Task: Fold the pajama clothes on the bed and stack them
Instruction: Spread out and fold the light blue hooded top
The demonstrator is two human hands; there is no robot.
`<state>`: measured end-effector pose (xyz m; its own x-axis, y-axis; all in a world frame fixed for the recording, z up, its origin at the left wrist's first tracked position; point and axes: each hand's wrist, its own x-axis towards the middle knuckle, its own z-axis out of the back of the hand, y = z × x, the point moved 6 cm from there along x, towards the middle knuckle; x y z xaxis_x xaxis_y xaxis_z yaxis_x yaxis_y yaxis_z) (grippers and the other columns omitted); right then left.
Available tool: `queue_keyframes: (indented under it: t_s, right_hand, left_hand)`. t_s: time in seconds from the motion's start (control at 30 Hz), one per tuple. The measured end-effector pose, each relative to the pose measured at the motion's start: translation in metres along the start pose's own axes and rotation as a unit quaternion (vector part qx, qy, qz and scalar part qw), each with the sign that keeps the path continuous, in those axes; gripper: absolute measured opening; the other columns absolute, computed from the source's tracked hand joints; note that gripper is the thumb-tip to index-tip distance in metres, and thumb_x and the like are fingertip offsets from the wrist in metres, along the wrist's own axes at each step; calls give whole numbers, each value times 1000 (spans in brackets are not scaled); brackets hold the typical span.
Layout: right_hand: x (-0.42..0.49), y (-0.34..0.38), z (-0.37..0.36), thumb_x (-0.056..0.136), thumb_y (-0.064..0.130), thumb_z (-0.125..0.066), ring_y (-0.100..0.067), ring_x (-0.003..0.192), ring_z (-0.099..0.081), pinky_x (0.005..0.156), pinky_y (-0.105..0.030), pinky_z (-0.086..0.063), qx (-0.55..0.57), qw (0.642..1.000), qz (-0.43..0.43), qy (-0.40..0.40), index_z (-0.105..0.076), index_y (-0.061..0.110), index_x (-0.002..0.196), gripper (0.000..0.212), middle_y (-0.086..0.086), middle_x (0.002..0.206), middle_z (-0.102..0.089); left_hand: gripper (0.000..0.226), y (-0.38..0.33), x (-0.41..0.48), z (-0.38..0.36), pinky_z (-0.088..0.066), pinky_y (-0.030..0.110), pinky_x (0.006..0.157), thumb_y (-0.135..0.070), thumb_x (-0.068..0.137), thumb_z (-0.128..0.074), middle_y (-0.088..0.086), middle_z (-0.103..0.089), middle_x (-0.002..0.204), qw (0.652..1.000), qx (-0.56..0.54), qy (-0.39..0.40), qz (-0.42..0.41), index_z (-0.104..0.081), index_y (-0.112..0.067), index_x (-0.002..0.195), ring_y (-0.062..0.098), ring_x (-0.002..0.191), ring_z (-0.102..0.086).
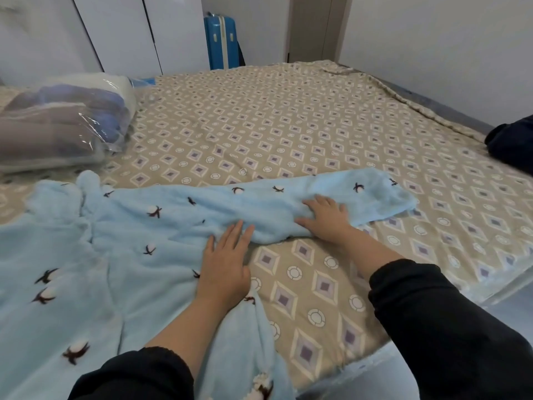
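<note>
Pajama top (115, 241), pale blue, lies spread on the bed (317, 125). Left hand (223, 267) presses flat at its side, right hand (326, 219) flat on the outstretched sleeve (274, 203). Smoothing seems underway; next, the sleeve likely folds inward.

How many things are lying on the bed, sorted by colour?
Light blue: 1, the pajama
Clear: 1, the bag
Dark blue: 1, the cloth
Total: 3
</note>
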<state>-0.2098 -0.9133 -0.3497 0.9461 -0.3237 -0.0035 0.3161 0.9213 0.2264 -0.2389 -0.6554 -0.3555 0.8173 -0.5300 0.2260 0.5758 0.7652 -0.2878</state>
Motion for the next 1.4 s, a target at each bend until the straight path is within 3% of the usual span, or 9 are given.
queue_keyframes:
  t_s: [0.13,0.3,0.43,0.5,0.67,0.83,1.0,1.2,1.4]
  right_hand:
    - [1,-3,-1,89,21,-53,-28,116,-46,99,-47,-31,-6,996,19,-84,-54,19,93,4,-2,122,-57]
    - [38,-32,27,91,17,-49,-30,111,-48,108,-52,-27,-86,984,-118,-98,-55,16,112,22,-8,115,-57]
    - [46,-46,24,96,36,-47,-28,89,-55,84,-35,-41,171,980,-104,-3,-58,14,92,25,-17,101,-64]
    - [43,-72,41,97,32,-47,-31,94,-57,80,-35,-41,212,961,-141,-104,-60,10,101,27,-18,104,-60]
    - [27,-124,42,94,42,-46,-35,109,-56,77,-40,-38,33,943,-320,-81,-26,6,144,64,-17,147,-30]
    - [46,-113,51,86,16,-55,-29,115,-52,85,-35,-44,-189,960,-205,10,-51,8,125,39,-14,127,-49]
    - [64,-120,90,87,5,-56,-33,95,-62,61,-37,-43,-243,950,-169,-99,-43,6,130,44,-16,132,-40]
    - [58,-120,47,92,29,-49,-33,145,-9,110,-55,-24,-216,923,-313,55,-18,13,151,68,-12,158,-8]
    - [40,-1,10,102,40,-24,-26,147,-6,113,-59,-5,0,999,34,-4,-9,30,153,54,-2,162,-5]
  left_hand:
    - [79,-1,-3,7,-16,48,117,-11,68,-37,5,-28,156,998,-50,-34,-2,-36,-15,147,22,144,-26]
    - [79,-1,-3,8,-16,46,118,-11,66,-38,5,-36,152,997,-71,-39,-6,-40,-17,145,22,141,-32]
    - [78,0,-1,2,-14,41,118,-15,69,-34,3,-41,149,997,-70,-11,-6,-37,-18,147,19,141,-33]
    - [71,-2,2,2,-22,47,116,-22,73,-32,4,-43,149,998,-51,-19,-14,-44,-16,144,22,140,-35]
    - [62,-13,17,-4,-13,50,117,-34,84,-35,1,-33,155,998,2,13,-67,-46,-21,143,22,147,-20]
    - [71,-11,30,-18,5,42,118,-45,82,-22,-8,-4,161,993,32,67,-89,-18,-33,152,10,148,6]
    - [77,-10,31,-19,6,39,118,-49,77,-14,-10,0,159,993,10,69,-93,-16,-33,153,8,147,7]
    - [78,-11,31,-18,7,36,118,-49,76,-14,-10,-10,160,992,7,78,-94,-22,-33,152,9,148,-1]
    - [73,-6,31,-18,4,37,118,-36,82,-21,0,-20,159,998,37,47,-37,-28,-13,151,13,148,-9]
